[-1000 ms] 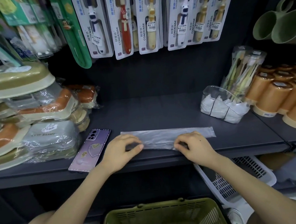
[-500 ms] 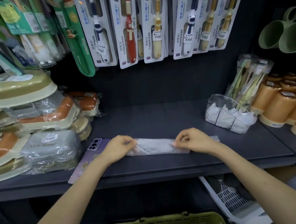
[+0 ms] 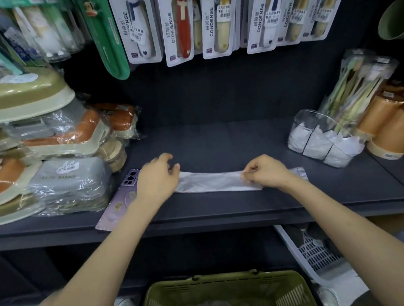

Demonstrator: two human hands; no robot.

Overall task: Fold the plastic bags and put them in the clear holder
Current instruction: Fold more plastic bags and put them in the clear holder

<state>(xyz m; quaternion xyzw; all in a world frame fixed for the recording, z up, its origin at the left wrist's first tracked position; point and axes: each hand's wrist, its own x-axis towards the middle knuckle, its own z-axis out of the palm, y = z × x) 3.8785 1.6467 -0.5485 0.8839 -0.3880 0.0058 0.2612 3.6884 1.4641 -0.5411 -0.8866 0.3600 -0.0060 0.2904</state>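
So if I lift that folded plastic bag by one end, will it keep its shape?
Probably not: the plastic bag looks thin and translucent, so it would likely droop and unfold. It seems very light, lying flat on the shelf. Its smooth film may slide easily, which may be why the right hand pinches it in place.

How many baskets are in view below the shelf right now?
2. A green basket sits bottom centre, in front of the shelf; a white basket lies lower right, under the shelf, partly hidden. More may be out of frame.
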